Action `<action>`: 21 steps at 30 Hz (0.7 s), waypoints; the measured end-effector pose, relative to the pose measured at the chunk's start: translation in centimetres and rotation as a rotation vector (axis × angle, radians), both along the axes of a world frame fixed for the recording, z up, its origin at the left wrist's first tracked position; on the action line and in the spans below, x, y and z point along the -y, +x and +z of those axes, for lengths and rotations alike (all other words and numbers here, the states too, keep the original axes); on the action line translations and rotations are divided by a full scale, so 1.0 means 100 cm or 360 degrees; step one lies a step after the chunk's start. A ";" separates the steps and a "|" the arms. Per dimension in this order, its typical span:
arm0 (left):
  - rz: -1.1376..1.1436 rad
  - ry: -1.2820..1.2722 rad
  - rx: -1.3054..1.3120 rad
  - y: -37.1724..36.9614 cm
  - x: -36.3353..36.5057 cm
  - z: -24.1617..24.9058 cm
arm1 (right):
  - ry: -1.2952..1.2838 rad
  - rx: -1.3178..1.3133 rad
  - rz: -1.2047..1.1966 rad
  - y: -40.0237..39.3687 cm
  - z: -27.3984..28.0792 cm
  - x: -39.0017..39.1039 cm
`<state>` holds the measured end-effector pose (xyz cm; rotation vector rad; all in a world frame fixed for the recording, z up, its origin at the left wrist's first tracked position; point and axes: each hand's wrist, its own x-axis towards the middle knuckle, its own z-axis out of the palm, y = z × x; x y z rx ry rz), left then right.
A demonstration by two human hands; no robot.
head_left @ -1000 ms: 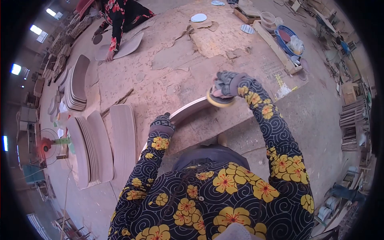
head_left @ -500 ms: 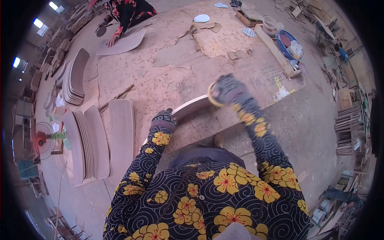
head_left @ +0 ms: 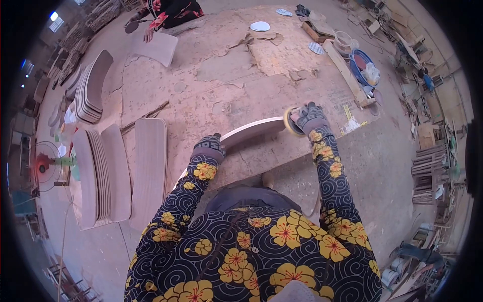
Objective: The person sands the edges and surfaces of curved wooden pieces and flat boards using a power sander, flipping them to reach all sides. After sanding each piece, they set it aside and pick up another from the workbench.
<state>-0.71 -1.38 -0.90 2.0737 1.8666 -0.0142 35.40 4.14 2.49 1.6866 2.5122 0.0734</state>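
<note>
A curved wooden panel (head_left: 257, 133) stands tilted on its edge over the worktable in front of me, its pale upper edge arching to the right. My left hand (head_left: 207, 147), in a grey glove, is closed round the panel's left part. At the right end, my gloved right hand (head_left: 310, 117) grips a round sanding pad (head_left: 290, 122) with a yellow rim. The pad's face is right at the panel's end, and my fingers wrap over its back.
Several curved panels stand stacked (head_left: 95, 176) at the left, with one flat panel (head_left: 150, 171) beside them and another stack (head_left: 90, 90) behind. Across the worktable (head_left: 211, 103), a co-worker's hand (head_left: 148, 35) touches a panel (head_left: 158, 49). A blue basin (head_left: 358, 73) and wooden strip (head_left: 347, 75) lie right.
My right hand has moved right and slightly down with the sanding pad, to the panel's right end. My left hand keeps its hold. The co-worker's panel has turned.
</note>
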 end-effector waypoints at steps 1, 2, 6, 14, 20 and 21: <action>0.0011 -0.0017 -0.0005 0.001 0.000 0.000 | 0.0044 0.0137 0.0144 -0.002 -0.003 -0.005; 0.0016 -0.0039 -0.0013 0.002 0.000 0.000 | -0.0095 -0.0087 -0.0087 -0.016 -0.013 -0.012; 0.0030 -0.0022 0.0011 0.000 0.001 0.004 | -0.0518 -0.0348 -0.0084 -0.137 0.039 0.009; 0.0124 -0.0135 -0.0133 -0.064 0.053 -0.006 | -0.0163 -0.0209 -0.0196 -0.068 0.023 -0.032; 0.0230 -0.0153 -0.0003 -0.057 0.060 0.004 | -0.0058 -0.0291 0.0326 -0.126 -0.032 -0.023; 0.0233 -0.0152 0.0004 -0.058 0.061 0.003 | -0.0307 -0.0369 0.0459 -0.163 -0.010 -0.006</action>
